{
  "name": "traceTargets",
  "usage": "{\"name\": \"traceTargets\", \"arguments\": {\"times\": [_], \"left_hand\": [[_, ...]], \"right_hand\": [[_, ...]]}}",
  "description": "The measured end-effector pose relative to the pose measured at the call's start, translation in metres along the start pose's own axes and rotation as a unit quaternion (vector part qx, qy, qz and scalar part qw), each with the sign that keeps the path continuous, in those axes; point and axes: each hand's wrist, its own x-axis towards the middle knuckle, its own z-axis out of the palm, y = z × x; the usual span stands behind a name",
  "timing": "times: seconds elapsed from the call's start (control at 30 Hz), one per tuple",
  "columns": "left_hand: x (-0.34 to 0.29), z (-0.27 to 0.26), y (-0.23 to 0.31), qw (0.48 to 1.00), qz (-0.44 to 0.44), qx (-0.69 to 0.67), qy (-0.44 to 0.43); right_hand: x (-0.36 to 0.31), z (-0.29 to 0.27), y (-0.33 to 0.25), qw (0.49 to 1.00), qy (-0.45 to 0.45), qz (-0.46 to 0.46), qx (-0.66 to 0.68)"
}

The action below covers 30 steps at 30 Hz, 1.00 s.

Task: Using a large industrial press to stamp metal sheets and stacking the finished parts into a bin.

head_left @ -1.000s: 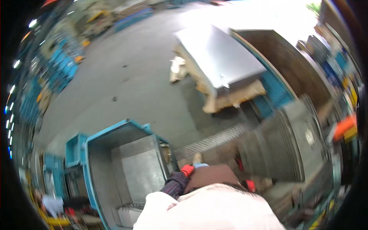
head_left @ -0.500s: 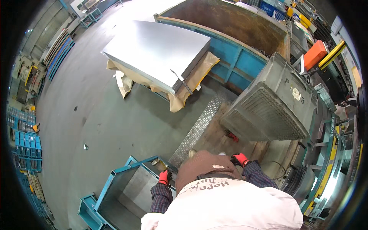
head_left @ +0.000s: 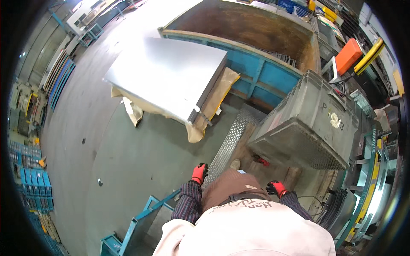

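My left hand (head_left: 200, 173), in a red and black glove, hovers over the floor beside the diamond-plate strip (head_left: 228, 143). Its fingers are curled in, and nothing shows in them. On the other side of my body, my right hand (head_left: 277, 188) wears a matching glove and hangs above wooden boards, fingers loosely closed with nothing visible inside. Ahead of it, a large grey plastic crate (head_left: 337, 106) stands tilted. Close to the crate's base lies a small red and black item (head_left: 261, 160), perhaps a glove. Below my left hand is a blue metal-framed cart (head_left: 139, 224), partly behind my arm.
A stack of shiny sheet metal (head_left: 171, 72) on brown paper sits ahead to the left. Behind it stands a big blue bin (head_left: 241, 64) with a rusty inside. Blue racks (head_left: 36, 183) line the far left. A yellow-striped frame (head_left: 363, 192) runs along the right.
My left hand has moved forward and right, away from the blue cart's rim. My body has turned slightly, and the cart now sits lower in view. My right hand remains empty-looking.
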Motion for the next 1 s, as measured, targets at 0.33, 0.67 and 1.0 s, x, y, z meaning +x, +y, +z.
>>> {"name": "traceTargets", "arguments": {"times": [0.33,0.67,1.0], "left_hand": [[0.164,0.079,0.115,0.975,0.146,-0.066,0.152],[0.193,0.045,0.120,0.975,0.130,-0.179,-0.009],[0.156,-0.115,0.163,0.898,0.179,0.178,0.359]], "right_hand": [[0.004,-0.022,0.007,0.991,0.024,-0.069,0.112],[0.050,-0.020,0.053,0.997,0.054,-0.050,-0.033],[0.108,0.074,-0.032,0.993,0.049,-0.029,0.099]]}}
